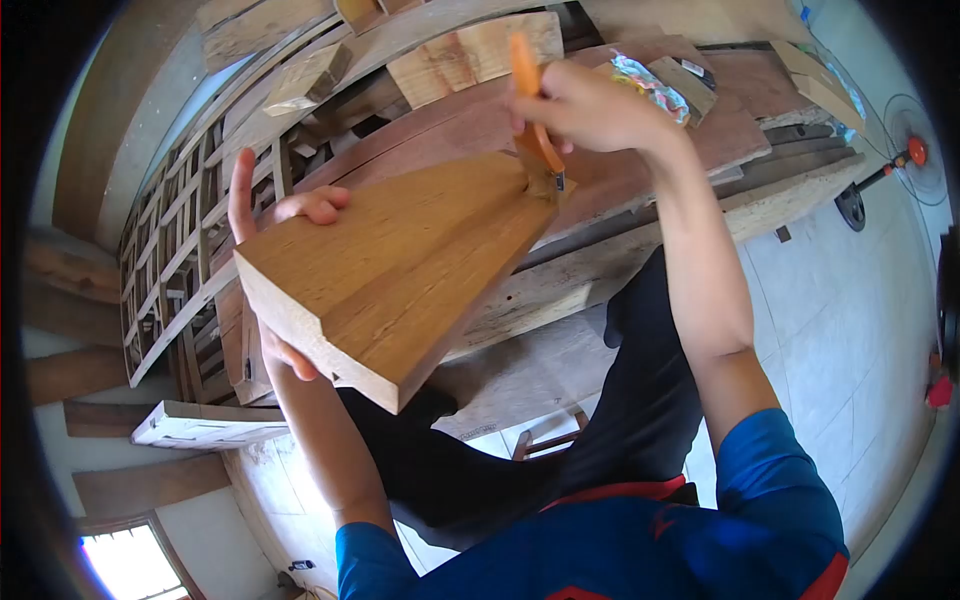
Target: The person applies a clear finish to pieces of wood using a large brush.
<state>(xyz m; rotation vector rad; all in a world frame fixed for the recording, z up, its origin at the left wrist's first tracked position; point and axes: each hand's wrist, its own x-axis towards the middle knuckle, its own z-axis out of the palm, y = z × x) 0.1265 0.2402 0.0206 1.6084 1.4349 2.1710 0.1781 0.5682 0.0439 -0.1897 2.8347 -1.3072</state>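
Note:
A thick, tapered wooden board (pixel 410 245) with a grooved, brown upper face is held tilted in front of me. My left hand (pixel 312 204) grips its near left end, the thumb below that end and the index finger sticking up. In my right hand (pixel 590 105) is a paintbrush (pixel 538 145) with an orange handle pointing up. Its working end rests at the far, narrow end of the board, by the groove. The board's end grain on the left is paler than its face.
A reddish plank bench (pixel 440 140) lies behind, carrying wood offcuts (pixel 475 58) and a crumpled colourful wrapper (pixel 648 88). Wooden lattice frames (pixel 180 240) lean at left. A fan (pixel 912 150) stands on the tiled floor (pixel 830 300) at right.

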